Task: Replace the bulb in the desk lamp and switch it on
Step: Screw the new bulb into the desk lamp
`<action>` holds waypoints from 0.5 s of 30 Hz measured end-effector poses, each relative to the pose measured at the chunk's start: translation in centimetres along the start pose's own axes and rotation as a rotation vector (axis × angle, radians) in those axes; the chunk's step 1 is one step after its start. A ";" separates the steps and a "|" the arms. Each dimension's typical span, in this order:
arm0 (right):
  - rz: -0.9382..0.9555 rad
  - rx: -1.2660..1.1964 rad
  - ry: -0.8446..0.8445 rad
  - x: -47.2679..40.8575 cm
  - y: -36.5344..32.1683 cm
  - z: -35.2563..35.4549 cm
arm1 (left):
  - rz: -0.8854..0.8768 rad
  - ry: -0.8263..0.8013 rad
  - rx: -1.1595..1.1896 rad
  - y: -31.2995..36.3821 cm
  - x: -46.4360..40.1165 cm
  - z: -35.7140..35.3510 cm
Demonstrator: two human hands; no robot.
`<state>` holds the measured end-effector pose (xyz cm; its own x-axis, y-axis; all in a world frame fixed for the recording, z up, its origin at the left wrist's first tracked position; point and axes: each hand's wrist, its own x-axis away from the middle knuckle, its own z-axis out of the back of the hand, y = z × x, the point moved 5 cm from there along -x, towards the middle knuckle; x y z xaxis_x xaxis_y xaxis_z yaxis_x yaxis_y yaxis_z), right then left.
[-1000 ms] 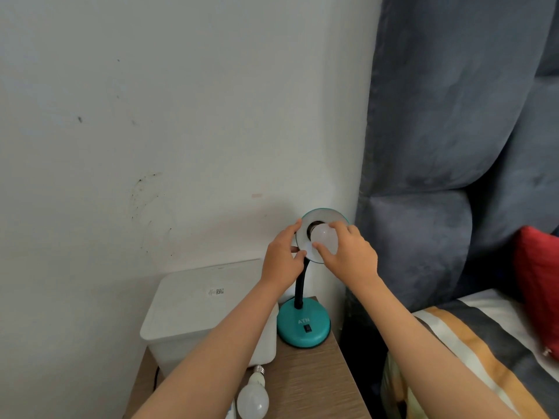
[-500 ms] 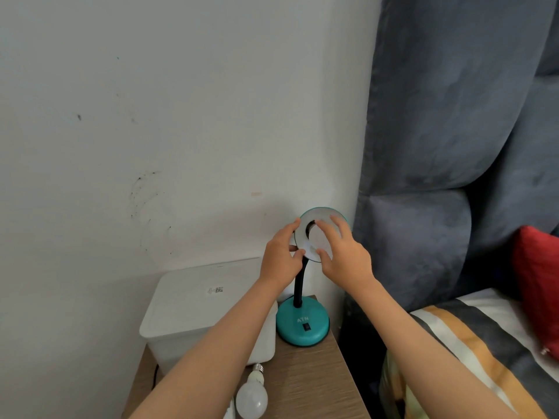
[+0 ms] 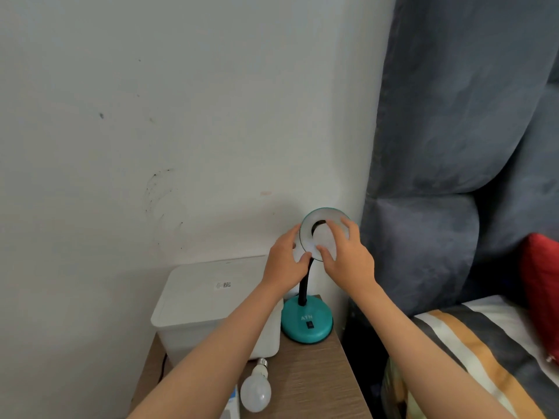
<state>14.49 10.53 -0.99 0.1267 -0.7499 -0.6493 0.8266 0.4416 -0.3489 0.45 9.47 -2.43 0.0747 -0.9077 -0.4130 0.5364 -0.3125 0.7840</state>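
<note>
— What are the hands doing?
— The right hand [image 3: 348, 258] curls its fingers around the white bulb [image 3: 325, 241] seated in the lamp shade [image 3: 308, 234], centre right of frame. The left hand [image 3: 286, 261] pinches the shade's left rim, half closed.
— Anything unclear?
— The socket is hidden. A spare bulb [image 3: 256, 390] lies on the tabletop [image 3: 314, 379] at bottom centre, near the teal lamp base [image 3: 307, 325].
</note>
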 end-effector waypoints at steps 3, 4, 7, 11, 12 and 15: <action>0.150 -0.096 0.185 2.4 -1.9 0.4 | 0.078 0.067 -0.117 -1.6 2.6 1.8; 0.193 -0.130 0.185 3.3 -2.5 -0.1 | 0.093 0.096 -0.175 -2.3 3.7 2.7; 0.274 -0.197 0.061 5.4 -4.3 -2.8 | 0.161 0.163 -0.379 -5.3 6.9 5.7; 0.093 -0.216 -0.301 7.1 -5.8 -7.3 | 0.374 0.240 -0.566 -9.2 10.0 10.7; 0.008 -0.261 -0.389 7.4 -5.9 -8.2 | 0.426 0.249 -0.592 -9.9 10.5 11.9; -0.150 -0.365 -0.586 8.1 -6.4 -10.3 | 0.555 0.228 -0.582 -12.0 11.8 14.8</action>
<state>4.56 6.71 -10.93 0.3847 -0.9122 -0.1411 0.6346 0.3723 -0.6772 -17.57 -1.64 -9.85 0.5909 -0.7886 -0.1701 0.7153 0.4146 0.5625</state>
